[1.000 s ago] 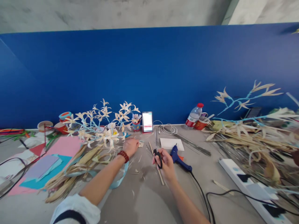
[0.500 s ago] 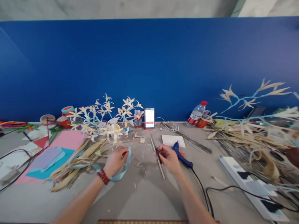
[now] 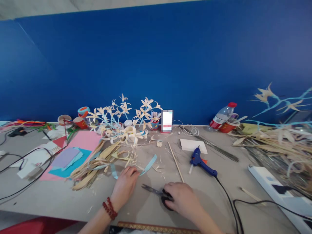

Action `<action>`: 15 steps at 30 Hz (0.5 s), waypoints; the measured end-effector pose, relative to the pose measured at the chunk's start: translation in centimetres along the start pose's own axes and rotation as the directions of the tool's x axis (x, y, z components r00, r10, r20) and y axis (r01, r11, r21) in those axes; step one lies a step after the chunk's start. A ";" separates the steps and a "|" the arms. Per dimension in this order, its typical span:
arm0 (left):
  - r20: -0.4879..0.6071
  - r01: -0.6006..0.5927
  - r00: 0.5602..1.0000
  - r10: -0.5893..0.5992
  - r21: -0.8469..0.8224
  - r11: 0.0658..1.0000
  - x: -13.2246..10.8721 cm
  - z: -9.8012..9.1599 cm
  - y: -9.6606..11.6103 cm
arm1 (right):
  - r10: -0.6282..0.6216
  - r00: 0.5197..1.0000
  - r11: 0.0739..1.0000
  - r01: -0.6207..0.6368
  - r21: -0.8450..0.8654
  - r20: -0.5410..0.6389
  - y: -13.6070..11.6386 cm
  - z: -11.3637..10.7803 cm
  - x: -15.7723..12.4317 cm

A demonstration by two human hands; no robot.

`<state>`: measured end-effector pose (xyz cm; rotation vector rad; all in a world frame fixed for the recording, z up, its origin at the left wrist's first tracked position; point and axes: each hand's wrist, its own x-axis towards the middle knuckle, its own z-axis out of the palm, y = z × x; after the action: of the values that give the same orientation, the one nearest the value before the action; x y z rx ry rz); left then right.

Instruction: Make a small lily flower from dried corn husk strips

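Note:
My left hand (image 3: 125, 185), with a red beaded bracelet at the wrist, rests low over the table with its fingers curled together. A light blue strip (image 3: 149, 165) comes out at both sides of those fingertips; the pinch itself is hidden. My right hand (image 3: 182, 198) is closed round the black handles of a pair of scissors (image 3: 154, 191). The blades lie slightly apart and point left toward my left hand. Just beyond my right hand lies a thin wooden stick (image 3: 175, 161). Dried husks (image 3: 97, 165) are heaped left of my left hand.
A blue glue gun (image 3: 202, 162) with a black cord and a white power strip (image 3: 275, 195) lie at right. Husk flowers (image 3: 130, 130) on blue stems stand at the back. Coloured paper (image 3: 85, 138) is at left, a tilted bottle (image 3: 221, 117) at back right.
My right hand, earlier raised at the stick with a dark object, is now lower and nearer, on the scissors. My left hand has come nearer too. The view has turned left and tilted.

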<state>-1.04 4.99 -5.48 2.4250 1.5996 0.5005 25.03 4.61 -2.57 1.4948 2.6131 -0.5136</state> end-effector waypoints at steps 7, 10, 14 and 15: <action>-0.159 0.058 0.985 -0.061 -0.026 0.998 1.0 -0.8 -2.5 | 0.088 0.994 0.995 -0.091 -0.046 -0.064 -1.4 -0.5 1.8; -0.302 0.148 0.941 -0.149 -0.029 0.989 1.5 -1.6 -4.5 | 0.097 0.991 0.995 -0.100 -0.027 -0.097 -1.8 -0.4 2.4; -0.258 0.186 0.953 -0.158 0.088 0.979 2.0 -2.0 -5.9 | 0.037 0.992 0.999 -0.037 0.004 -0.118 -1.8 -0.3 2.4; -0.231 0.182 0.961 -0.151 0.120 0.976 2.1 -1.9 -5.9 | 0.021 0.993 1.000 -0.020 0.006 -0.116 -1.7 -0.2 2.3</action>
<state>-6.01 9.24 -5.36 2.3719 1.9731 0.6676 22.39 5.76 -2.47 1.5974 2.6806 -0.4448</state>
